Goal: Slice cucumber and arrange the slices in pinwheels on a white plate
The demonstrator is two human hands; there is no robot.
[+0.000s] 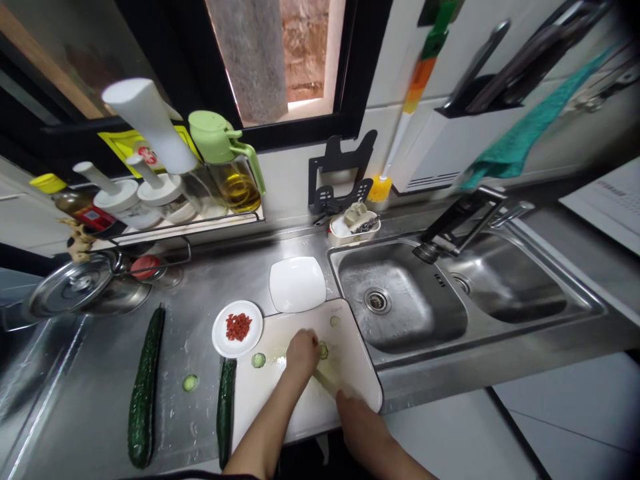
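Observation:
My left hand [301, 351] is curled over a cucumber piece [324, 351] on the white cutting board [280, 393], pressing it down. My right hand [356, 417] is closed near the board's front right corner, gripping a knife [327, 383] whose pale blade reaches up toward the left hand. Two loose cucumber slices lie on the board, one [258, 360] left of my left hand and one [335, 321] near the far edge.
Two whole cucumbers [145, 390] [226, 410] lie left of the board, with a slice [190, 383] between them. A small plate of red bits [237, 328] and an empty white dish [297, 284] sit behind. A double sink [425, 337] is right; oil bottles [235, 173] at back.

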